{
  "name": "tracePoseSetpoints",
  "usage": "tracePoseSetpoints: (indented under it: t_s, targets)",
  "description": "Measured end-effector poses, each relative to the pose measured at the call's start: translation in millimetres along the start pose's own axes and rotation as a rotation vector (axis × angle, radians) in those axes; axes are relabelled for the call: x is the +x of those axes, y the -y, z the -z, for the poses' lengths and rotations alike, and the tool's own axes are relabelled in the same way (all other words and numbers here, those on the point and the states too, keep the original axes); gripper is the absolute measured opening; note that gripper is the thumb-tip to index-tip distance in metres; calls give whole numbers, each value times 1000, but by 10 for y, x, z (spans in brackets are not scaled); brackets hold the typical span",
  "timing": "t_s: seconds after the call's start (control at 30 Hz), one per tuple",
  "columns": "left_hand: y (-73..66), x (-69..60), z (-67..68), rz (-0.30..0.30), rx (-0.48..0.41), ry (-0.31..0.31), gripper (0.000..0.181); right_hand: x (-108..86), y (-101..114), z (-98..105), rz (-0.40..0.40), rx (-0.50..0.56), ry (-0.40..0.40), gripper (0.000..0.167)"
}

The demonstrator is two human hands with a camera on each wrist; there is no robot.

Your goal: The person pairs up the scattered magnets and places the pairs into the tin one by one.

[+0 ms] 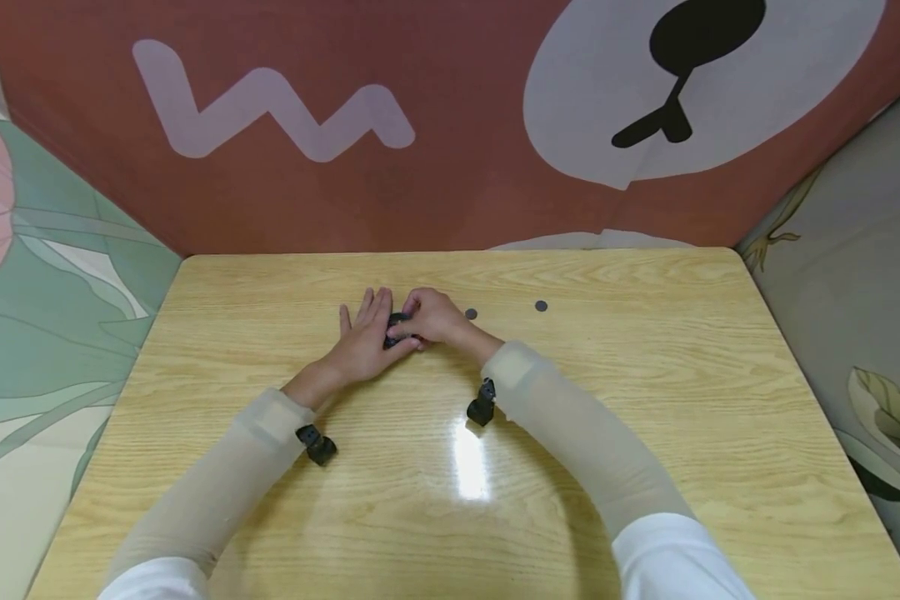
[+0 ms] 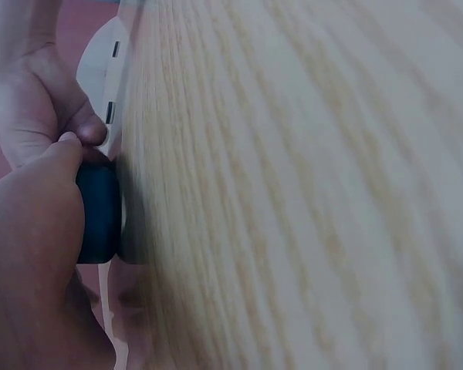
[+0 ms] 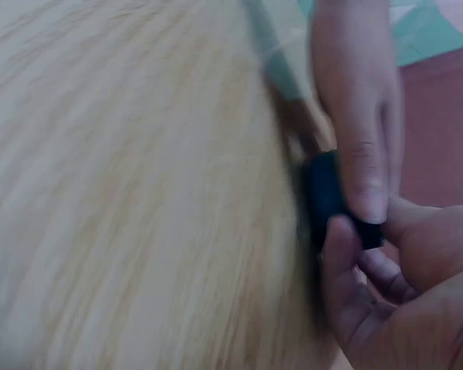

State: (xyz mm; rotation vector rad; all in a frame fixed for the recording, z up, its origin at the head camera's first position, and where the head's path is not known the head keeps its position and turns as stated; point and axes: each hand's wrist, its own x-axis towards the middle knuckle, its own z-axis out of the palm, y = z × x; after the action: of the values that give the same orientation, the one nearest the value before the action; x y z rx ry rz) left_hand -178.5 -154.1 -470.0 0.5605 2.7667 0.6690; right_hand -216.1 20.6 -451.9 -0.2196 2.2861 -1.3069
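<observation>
A small dark, rounded block (image 1: 396, 330) rests on the wooden table between the two hands; it looks blue-black in the left wrist view, and its exact kind is unclear. My left hand (image 1: 363, 343) lies over its left side with fingers stretched out and the thumb along the near side. From the right, my right hand (image 1: 437, 318) pinches the block with curled fingers. Seen from the right wrist, the right thumb presses the end of the dark block (image 3: 322, 193), while left-hand fingers cover its upper side. Parts of the block are hidden by both hands.
Two small dark discs lie flat on the table to the right of the hands: a nearer disc (image 1: 472, 314) and a farther disc (image 1: 542, 306). The wooden table (image 1: 390, 517) ends at a reddish-brown patterned wall (image 1: 450, 200). Patterned panels flank both sides.
</observation>
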Motion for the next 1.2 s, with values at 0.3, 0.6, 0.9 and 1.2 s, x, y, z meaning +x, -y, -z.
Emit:
tracePoseSetpoints:
  t_s: [0.3,0.6,0.9,1.2]
  targets:
    - [-7,9,6,-6,-1,2,101,21,56,-18,-44,-102,-27,34]
    - [5,14,1,7,8,-5,99,50,126,-74,-35,-260,-37,21]
    - [-5,23,-21,11,3,-14,101,30,105,-69,-9,-280,-38,20]
    - [-5,18,-7,-5,7,-13,101,27,52,-22,10,-193,-7,13]
